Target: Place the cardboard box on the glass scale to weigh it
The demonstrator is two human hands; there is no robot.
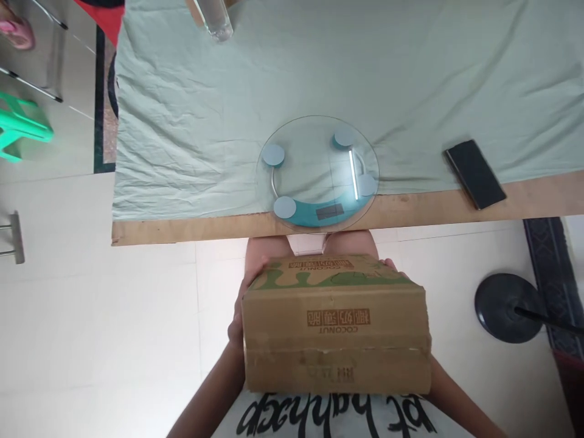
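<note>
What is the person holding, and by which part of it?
A cardboard box, held by its two opposite ends: left hand on one, right hand at the other, mostly hidden behind the box.

Home (seemingly), tiled floor (137, 328), green stool (30, 126), pink slipper (20, 34)

Shirt (337, 429): white; large, black, looping brush-style lettering (274, 415) across front, inverted in view. Left hand (241, 301), right hand (391, 264), forearms (212, 389), knees (350, 243): bare.

R fingers (389, 263) mostly hidden bhd box (335, 319), glass (218, 21) cropped @ top
</note>
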